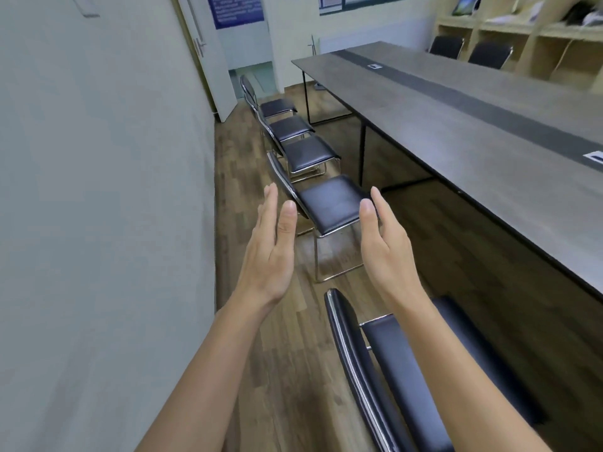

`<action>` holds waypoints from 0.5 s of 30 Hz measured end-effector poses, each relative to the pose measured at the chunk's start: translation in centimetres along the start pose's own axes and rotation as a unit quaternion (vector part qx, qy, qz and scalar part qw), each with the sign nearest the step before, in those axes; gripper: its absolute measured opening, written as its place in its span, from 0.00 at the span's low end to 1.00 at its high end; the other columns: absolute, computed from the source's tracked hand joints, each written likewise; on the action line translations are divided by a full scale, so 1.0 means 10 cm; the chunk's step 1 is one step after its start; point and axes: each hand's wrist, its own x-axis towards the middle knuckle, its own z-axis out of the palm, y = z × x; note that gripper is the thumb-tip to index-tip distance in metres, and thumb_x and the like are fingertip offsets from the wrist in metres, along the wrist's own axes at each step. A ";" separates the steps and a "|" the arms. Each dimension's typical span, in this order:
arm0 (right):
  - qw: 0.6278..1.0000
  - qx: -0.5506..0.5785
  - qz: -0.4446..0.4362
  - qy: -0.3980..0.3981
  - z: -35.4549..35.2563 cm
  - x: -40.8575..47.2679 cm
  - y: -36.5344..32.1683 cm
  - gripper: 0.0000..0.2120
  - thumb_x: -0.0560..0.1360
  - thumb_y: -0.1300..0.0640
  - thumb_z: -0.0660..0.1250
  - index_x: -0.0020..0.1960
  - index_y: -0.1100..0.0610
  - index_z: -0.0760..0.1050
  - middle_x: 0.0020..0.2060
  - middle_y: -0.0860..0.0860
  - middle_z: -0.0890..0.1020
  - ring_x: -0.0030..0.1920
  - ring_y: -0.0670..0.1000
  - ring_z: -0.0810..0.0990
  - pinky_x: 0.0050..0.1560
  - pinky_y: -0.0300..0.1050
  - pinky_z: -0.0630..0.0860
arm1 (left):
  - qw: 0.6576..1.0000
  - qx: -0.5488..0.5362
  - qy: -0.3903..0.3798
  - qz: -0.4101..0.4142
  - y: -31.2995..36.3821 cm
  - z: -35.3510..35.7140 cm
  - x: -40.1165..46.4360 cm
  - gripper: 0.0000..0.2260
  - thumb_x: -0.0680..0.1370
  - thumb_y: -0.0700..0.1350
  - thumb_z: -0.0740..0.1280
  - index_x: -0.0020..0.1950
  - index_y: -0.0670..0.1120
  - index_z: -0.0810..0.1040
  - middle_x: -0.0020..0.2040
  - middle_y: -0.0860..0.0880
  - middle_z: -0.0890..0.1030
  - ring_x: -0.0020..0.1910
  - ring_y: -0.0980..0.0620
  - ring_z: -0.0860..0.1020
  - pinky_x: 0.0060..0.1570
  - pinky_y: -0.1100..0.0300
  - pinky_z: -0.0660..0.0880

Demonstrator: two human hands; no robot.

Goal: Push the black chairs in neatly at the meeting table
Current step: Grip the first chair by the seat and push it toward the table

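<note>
My left hand (270, 252) and right hand (388, 252) are both up in front of me, palms facing each other, fingers straight and relaxed, grasping nothing and touching nothing. They hang in the air above the floor (261, 353), in the gap between two chairs.

Nearest to me, at the bottom right, is a black chair (401, 380) with a chrome-edged backrest; my right forearm crosses over it. Its seat looks partly under the edge of the meeting table (489, 164), though I cannot tell how far in it sits.

Just beyond my fingertips stands the next chair (336, 205), well clear of the table with bare floor between them, so I judge this is the one to push now. I would take its backrest (287, 181) near the top with one hand at each end, and push evenly so the chrome sled frame slides straight and does not twist. The table's black leg (363, 154) stands close beside its far front corner, so I would watch that side as the seat goes in.

Further along, three more black chairs (306, 153) stand in a row beside the wall (98, 190), all pulled out from the table. At the far end an open door (208, 53) leans inward, and two more chairs (489, 55) sit across the table in front of wooden shelves (538, 37).
</note>
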 end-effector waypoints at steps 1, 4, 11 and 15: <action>1.000 0.001 0.000 0.009 0.03 0.02 -0.01 0.26 0.84 0.43 0.52 0.79 0.50 0.59 0.77 0.42 0.64 0.75 0.38 0.60 0.69 0.31 0.55 | 1.000 -0.004 -0.009 0.004 -0.04 -0.02 0.06 0.30 0.80 0.66 0.48 0.81 0.59 0.51 0.79 0.66 0.52 0.77 0.67 0.49 0.77 0.60 0.47; 0.999 0.001 0.007 0.050 0.15 0.07 -0.01 0.26 0.84 0.42 0.53 0.79 0.49 0.59 0.76 0.40 0.64 0.74 0.36 0.60 0.66 0.26 0.55 | 0.998 -0.030 -0.042 0.023 -0.13 -0.10 0.25 0.29 0.82 0.64 0.50 0.81 0.57 0.55 0.79 0.65 0.55 0.76 0.70 0.52 0.73 0.71 0.49; 0.991 -0.008 0.034 0.127 0.23 -0.03 0.05 0.25 0.84 0.42 0.53 0.79 0.48 0.60 0.76 0.40 0.65 0.74 0.37 0.61 0.69 0.32 0.56 | 0.993 -0.048 -0.091 0.065 -0.35 -0.17 0.45 0.29 0.81 0.63 0.54 0.81 0.56 0.58 0.79 0.62 0.58 0.75 0.71 0.55 0.74 0.67 0.53; 0.987 -0.015 0.054 0.150 0.12 -0.23 0.12 0.25 0.84 0.42 0.53 0.79 0.47 0.60 0.76 0.38 0.64 0.74 0.36 0.61 0.71 0.33 0.56 | 0.990 -0.054 -0.109 0.067 -0.39 -0.07 0.39 0.28 0.81 0.63 0.54 0.80 0.56 0.60 0.78 0.63 0.61 0.74 0.71 0.57 0.68 0.76 0.55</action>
